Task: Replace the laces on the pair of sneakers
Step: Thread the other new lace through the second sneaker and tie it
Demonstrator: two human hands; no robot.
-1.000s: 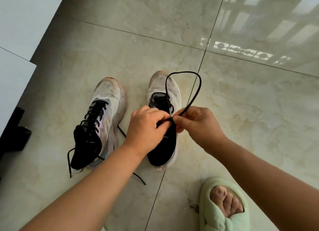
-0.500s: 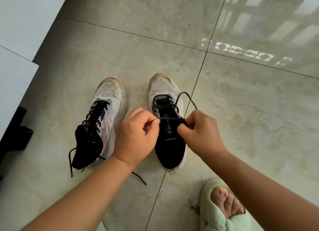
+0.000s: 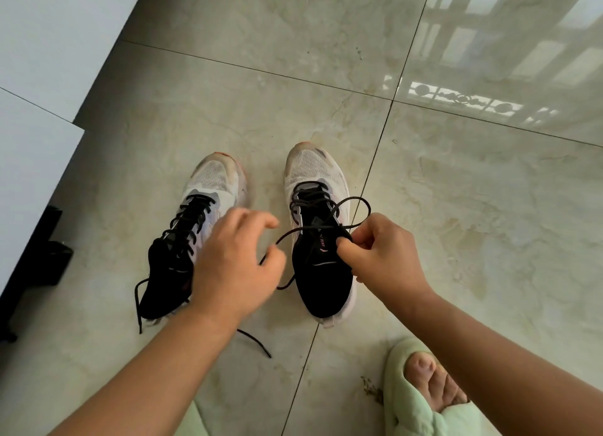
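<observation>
Two white-and-black sneakers stand side by side on the tiled floor. The left sneaker is laced in black, and its loose ends trail on the floor. On the right sneaker, my right hand pinches a loop of the black lace above the tongue. The lace's other end hangs slack across the shoe toward my left hand. That hand hovers between the shoes with relaxed, slightly blurred fingers, and the lace runs past its thumb.
My foot in a pale green slipper rests on the floor at the bottom right. A black object sits at the left beside a white panel. Glossy marble tiles stretch ahead and to the right.
My left hand has let go of the lace end and opened, drifting left. The taut lace between my hands has gone slack. My right hand still pinches the loop.
</observation>
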